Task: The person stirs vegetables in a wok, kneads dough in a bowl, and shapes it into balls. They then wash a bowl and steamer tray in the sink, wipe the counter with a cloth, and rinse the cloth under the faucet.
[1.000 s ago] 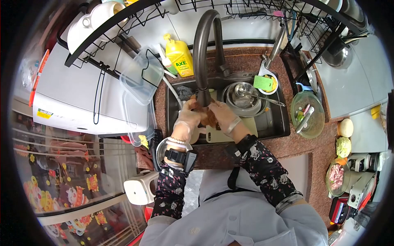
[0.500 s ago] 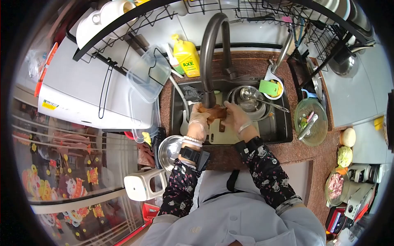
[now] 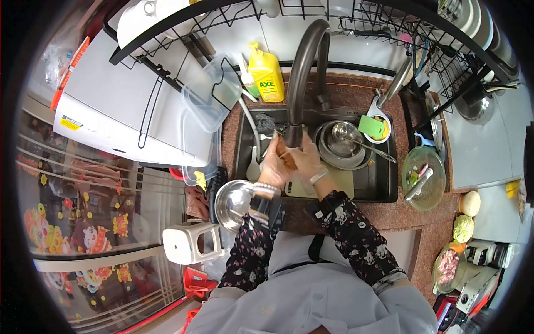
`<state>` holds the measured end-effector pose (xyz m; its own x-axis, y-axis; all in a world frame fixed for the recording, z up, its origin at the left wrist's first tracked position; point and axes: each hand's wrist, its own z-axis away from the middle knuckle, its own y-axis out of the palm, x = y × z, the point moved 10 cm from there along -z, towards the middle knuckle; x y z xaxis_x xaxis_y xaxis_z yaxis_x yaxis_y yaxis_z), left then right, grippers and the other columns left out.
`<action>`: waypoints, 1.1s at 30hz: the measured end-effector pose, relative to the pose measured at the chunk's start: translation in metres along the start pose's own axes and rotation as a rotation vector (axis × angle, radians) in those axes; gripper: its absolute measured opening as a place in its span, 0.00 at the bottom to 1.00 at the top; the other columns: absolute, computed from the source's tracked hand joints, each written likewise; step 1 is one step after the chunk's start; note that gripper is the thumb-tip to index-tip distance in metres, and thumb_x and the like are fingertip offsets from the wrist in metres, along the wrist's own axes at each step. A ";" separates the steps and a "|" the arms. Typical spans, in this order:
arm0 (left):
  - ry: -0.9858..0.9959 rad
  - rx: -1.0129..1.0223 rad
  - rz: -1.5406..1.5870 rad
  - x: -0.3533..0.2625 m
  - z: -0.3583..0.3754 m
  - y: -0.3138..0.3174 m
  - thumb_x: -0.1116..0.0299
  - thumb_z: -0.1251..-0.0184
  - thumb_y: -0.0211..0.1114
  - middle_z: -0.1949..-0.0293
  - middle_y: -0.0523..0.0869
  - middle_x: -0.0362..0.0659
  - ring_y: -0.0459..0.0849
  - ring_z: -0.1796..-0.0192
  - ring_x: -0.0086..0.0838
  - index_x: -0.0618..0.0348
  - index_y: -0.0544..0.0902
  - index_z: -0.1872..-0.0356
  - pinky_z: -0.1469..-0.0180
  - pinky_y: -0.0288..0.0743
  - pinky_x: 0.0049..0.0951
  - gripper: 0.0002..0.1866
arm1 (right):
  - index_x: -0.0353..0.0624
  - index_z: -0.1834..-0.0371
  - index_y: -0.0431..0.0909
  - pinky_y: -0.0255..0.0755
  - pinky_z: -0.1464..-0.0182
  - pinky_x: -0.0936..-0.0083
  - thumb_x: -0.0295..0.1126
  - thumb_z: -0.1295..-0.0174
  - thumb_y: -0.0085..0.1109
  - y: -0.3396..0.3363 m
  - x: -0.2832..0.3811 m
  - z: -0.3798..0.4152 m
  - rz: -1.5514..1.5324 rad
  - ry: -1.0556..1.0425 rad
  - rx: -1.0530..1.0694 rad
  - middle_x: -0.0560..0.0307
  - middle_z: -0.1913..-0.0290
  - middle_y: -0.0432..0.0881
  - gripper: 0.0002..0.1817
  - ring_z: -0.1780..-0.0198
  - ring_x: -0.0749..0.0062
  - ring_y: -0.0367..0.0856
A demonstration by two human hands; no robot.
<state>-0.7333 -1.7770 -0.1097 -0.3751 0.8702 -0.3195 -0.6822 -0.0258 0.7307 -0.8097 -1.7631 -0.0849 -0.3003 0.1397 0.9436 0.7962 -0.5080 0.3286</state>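
My left hand (image 3: 272, 168) and my right hand (image 3: 307, 163), in what look like thin clear gloves, are close together over the sink (image 3: 378, 186). Between them they grip a soft-looking brown-orange piece (image 3: 287, 160), right beneath the mouth of the dark faucet (image 3: 296, 106). I cannot tell what kind of thing the piece is; the fingers cover much of it. Under my hands, a pale cutting board (image 3: 339, 183) lies in the basin. Stacked metal bowls (image 3: 328, 146) with a ladle (image 3: 361, 140) are just right of my right hand. A white spoon (image 3: 253, 167) leans left of my left hand.
A steel bowl (image 3: 228, 200) stands by my left forearm. Behind the sink is a yellow detergent bottle (image 3: 267, 78). A green sponge (image 3: 369, 127) rests on a white cup at the right rim; a glass bowl (image 3: 420, 195) holds a knife. A wire rack (image 3: 345, 25) hangs overhead.
Both hands have drawn closer together and tilted upward around the brown piece, which is now more covered by the fingers. The whole view has shifted slightly.
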 end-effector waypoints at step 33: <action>-0.031 0.041 0.083 0.020 -0.029 -0.004 0.38 0.31 0.50 0.53 0.82 0.51 0.78 0.49 0.47 0.57 0.76 0.47 0.51 0.73 0.48 0.30 | 0.42 0.30 0.63 0.57 0.29 0.66 0.36 0.33 0.51 -0.070 0.041 -0.015 0.579 0.179 -0.138 0.28 0.32 0.64 0.28 0.29 0.41 0.61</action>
<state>-0.7564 -1.7741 -0.1365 -0.4091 0.8807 -0.2387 -0.6230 -0.0785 0.7782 -0.8852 -1.7347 -0.0698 0.0673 -0.3302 0.9415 0.7843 -0.5658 -0.2545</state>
